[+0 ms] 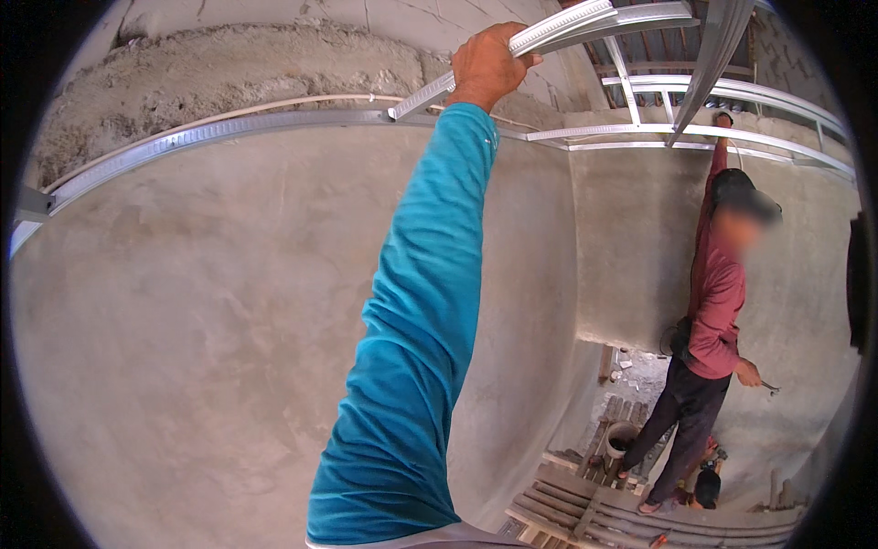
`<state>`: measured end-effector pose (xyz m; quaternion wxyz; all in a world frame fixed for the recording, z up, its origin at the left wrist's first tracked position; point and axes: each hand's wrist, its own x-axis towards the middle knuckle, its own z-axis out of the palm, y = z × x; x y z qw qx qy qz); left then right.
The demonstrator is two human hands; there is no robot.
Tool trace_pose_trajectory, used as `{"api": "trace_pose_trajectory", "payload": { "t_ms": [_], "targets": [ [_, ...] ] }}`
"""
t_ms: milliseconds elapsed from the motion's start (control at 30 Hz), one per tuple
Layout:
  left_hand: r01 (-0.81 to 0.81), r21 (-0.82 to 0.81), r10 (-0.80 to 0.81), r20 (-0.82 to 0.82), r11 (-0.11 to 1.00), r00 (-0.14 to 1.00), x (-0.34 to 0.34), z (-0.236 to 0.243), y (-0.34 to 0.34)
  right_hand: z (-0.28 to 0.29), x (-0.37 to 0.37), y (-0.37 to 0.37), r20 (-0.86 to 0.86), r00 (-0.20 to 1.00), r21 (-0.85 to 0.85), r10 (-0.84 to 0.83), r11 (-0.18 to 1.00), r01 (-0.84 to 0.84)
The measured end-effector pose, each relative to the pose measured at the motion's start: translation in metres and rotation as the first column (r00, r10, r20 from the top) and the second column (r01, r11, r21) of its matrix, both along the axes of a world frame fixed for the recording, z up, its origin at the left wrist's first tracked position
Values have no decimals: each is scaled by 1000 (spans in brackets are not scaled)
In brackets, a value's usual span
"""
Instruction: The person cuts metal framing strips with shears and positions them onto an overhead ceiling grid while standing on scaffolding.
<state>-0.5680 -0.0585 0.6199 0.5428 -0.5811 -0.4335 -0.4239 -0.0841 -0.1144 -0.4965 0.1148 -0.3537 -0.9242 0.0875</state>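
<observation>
My left hand (491,64), at the end of a raised arm in a teal sleeve (412,302), is closed round a ribbed silver metal channel (562,26). One end of this channel shows left of my hand, close to the long metal wall track (274,122). Its other end slants up to the right, against another metal profile (640,16). My fingers are partly hidden behind the channel. My right hand is out of view.
A co-worker in a maroon top (718,311) stands on wooden planks (585,512), one hand raised to the metal frame (677,131), the other holding a small tool (771,388). A bucket (622,437) stands by their feet. Another person's dark head (707,489) shows lower down. A plastered wall (201,320) rises at left.
</observation>
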Motion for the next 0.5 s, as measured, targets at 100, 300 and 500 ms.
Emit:
{"api": "trace_pose_trajectory", "payload": {
  "t_ms": [100,300,500],
  "targets": [
    [-18,-9,17,-8,1000,1000,2,-3,-2,2,-1,-2,0,1000,-13,-6,1000,6],
    [-35,-64,35,-4,997,999,-1,-4,-9,7,-1,-6,5,1000,-34,-24,999,24],
    [9,-101,-7,21,995,1000,1,1,-29,15,1,-9,3,999,-55,-50,997,50]
  ]
}}
